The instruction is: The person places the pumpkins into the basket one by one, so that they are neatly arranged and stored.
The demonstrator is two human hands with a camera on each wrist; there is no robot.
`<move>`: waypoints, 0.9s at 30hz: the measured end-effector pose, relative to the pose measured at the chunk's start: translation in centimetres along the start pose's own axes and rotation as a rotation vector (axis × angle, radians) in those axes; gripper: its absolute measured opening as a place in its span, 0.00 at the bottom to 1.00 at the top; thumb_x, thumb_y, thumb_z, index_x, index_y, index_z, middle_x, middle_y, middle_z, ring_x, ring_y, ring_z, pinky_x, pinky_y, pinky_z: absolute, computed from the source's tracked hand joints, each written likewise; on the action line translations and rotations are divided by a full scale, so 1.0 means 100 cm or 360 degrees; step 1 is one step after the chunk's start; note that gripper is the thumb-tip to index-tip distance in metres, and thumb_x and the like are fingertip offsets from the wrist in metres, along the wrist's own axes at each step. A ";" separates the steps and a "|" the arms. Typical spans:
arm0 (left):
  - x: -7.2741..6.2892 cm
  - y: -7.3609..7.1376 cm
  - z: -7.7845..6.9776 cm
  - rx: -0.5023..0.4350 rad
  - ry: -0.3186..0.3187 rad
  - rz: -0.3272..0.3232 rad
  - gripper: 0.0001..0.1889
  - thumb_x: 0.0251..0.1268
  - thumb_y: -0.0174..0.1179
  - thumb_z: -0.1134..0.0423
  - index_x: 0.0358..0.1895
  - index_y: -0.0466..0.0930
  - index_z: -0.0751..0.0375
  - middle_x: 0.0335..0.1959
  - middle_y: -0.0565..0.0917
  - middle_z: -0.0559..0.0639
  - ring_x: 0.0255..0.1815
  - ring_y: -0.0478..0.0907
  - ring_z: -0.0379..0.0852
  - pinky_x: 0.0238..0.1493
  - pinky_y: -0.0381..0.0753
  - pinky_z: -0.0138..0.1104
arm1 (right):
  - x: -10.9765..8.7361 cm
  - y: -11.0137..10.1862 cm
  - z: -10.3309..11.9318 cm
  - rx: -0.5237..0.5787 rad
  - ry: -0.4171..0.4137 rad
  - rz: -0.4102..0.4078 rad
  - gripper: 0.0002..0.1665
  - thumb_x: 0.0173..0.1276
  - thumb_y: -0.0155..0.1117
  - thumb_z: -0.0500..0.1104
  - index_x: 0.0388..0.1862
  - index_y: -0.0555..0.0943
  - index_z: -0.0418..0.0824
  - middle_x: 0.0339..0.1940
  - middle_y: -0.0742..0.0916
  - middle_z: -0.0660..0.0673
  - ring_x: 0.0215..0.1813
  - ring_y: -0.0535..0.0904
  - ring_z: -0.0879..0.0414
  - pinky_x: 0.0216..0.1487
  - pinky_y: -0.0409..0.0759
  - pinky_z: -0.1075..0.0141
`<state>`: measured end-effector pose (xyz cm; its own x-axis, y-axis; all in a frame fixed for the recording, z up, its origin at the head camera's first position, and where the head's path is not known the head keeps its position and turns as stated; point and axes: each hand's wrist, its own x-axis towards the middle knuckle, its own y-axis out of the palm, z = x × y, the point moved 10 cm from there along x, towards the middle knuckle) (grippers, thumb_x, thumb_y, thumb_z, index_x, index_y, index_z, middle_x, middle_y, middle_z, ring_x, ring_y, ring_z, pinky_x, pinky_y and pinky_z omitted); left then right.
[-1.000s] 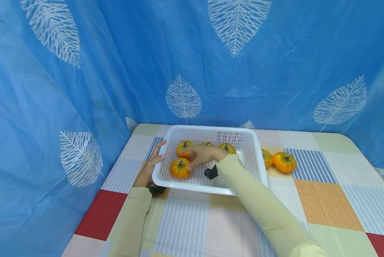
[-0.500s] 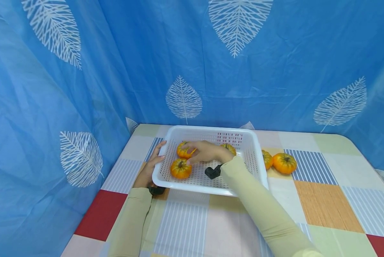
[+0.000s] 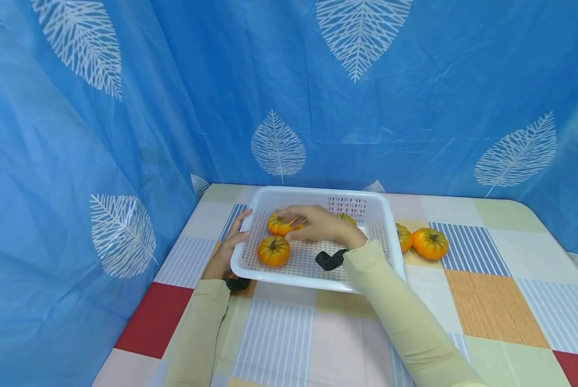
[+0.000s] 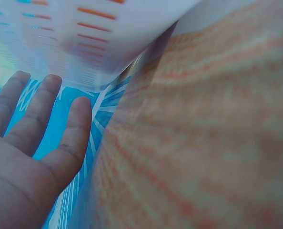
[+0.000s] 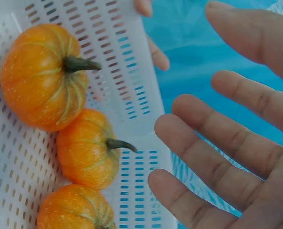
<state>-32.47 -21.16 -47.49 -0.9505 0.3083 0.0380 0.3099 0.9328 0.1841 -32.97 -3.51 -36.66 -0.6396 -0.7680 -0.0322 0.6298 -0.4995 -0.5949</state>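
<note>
A white perforated plastic basket (image 3: 293, 280) stands on the table with several small orange pumpkins in it. In the right wrist view, a larger pumpkin (image 5: 44, 78), a middle pumpkin (image 5: 86, 150) and a lower pumpkin (image 5: 75, 210) lie in a row. My right hand (image 3: 318, 223) hovers over the basket, fingers spread and apart from the pumpkins; it partly covers those behind it. At the basket's left side is my left hand (image 3: 227, 251), its extended fingers against or close to the outer wall. The left wrist view shows those fingers (image 4: 34, 117) nearly straight beside the wall.
Two more pumpkins, a near one (image 3: 430, 243) and one (image 3: 404, 237) partly behind the basket's edge, lie right of the basket on the checked tablecloth (image 3: 497, 306). Blue leaf-patterned curtains (image 3: 211, 107) enclose the table's back and left. Both wrists wear black straps.
My right hand has risen from beside the left pumpkins and drawn back slightly to the right. The left hand and the basket have stayed in place.
</note>
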 end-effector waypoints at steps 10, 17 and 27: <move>0.001 0.000 0.001 0.0006 -0.0004 0.0009 0.37 0.77 0.45 0.59 0.85 0.46 0.40 0.90 0.41 0.55 0.83 0.48 0.67 0.78 0.52 0.70 | -0.023 -0.013 0.014 0.0026 -0.0175 -0.0161 0.32 0.76 0.70 0.38 0.76 0.77 0.35 0.69 0.84 0.35 0.68 0.81 0.34 0.70 0.77 0.41; 0.001 -0.001 0.002 0.0006 -0.0004 0.0003 0.38 0.76 0.46 0.58 0.86 0.45 0.42 0.90 0.42 0.55 0.82 0.48 0.67 0.78 0.52 0.71 | -0.037 -0.023 0.017 0.0034 -0.0253 -0.0312 0.28 0.75 0.72 0.37 0.71 0.81 0.34 0.65 0.87 0.37 0.62 0.85 0.43 0.68 0.79 0.45; 0.001 -0.002 0.003 -0.0014 -0.0006 0.0022 0.37 0.76 0.45 0.59 0.85 0.46 0.40 0.90 0.41 0.56 0.83 0.47 0.68 0.78 0.51 0.72 | -0.063 -0.041 0.023 -0.0040 -0.0280 -0.0453 0.24 0.74 0.71 0.34 0.68 0.83 0.33 0.64 0.88 0.36 0.61 0.86 0.42 0.67 0.80 0.42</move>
<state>-32.62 -21.27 -47.83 -0.9461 0.3219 0.0366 0.3228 0.9268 0.1922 -30.44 2.44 -32.17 -0.7009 -0.6578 0.2757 0.4245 -0.6954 -0.5798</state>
